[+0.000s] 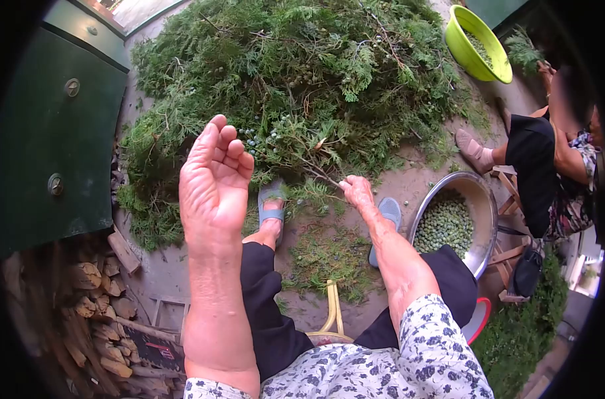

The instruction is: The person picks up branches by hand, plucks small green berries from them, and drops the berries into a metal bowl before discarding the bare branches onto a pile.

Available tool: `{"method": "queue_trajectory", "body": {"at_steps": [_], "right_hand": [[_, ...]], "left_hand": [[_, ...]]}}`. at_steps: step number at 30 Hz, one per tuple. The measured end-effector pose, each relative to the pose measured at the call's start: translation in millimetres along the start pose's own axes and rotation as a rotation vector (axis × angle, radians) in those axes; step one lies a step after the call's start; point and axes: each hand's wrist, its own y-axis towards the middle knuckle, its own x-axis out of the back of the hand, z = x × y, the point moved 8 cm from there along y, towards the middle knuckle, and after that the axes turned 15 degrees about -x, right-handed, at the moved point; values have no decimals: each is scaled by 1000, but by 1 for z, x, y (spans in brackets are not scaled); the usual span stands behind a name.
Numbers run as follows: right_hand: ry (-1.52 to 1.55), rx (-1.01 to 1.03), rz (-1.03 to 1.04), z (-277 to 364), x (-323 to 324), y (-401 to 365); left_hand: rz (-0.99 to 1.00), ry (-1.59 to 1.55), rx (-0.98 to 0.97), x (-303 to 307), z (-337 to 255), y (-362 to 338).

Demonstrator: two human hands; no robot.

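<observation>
My left hand [217, 176] is raised palm up, its fingers slightly curled and apart, with nothing in it. My right hand [357, 193] is closed on the woody stem of a green branch [315, 156], whose leafy end with bluish berries reaches up and left toward the pile. Behind both hands spreads a large heap of cut evergreen branches [282, 73]. To the right of my right forearm stands a metal basin [486, 219] holding many green berries [443, 225].
A yellow-green basin [458, 46] with berries stands at the upper right. A seated person [538, 146] at the right holds a green sprig. Firewood [109, 319] is stacked at the lower left, below a dark green door [56, 139]. Loose clippings [329, 259] lie between my feet.
</observation>
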Motion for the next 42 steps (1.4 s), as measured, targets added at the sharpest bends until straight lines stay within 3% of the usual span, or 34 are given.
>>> {"method": "queue_trajectory", "body": {"at_steps": [11, 13, 14, 23, 28, 31, 32, 35, 37, 39, 41, 42], "right_hand": [[79, 48, -168, 39, 84, -83], [49, 220, -203, 61, 109, -103], [151, 9, -152, 56, 119, -110], [420, -90, -110, 82, 196, -147], [763, -84, 16, 86, 196, -135], [1159, -32, 142, 84, 192, -135], [1503, 84, 169, 83, 191, -143], [1478, -67, 169, 80, 190, -136], [1444, 20, 234, 79, 190, -123], [1526, -115, 270, 69, 185, -119], [1545, -88, 387, 72, 184, -111], [1604, -80, 382, 77, 190, -114]], "left_hand": [[-90, -44, -12, 15, -7, 6], [-138, -46, 20, 17, 0, 8], [-132, -31, 29, 17, 4, 12], [-202, 93, 80, 6, 34, 8], [-34, 82, -18, -29, 32, -12], [79, 137, -140, -44, 25, -23], [114, 162, -123, -46, 26, -26], [128, 233, -124, -46, 26, -30], [125, 267, -110, -43, 26, -30], [122, 281, -136, -45, 24, -36], [511, 656, -69, -62, 39, -52], [556, 693, 51, -62, 55, -61]]}}
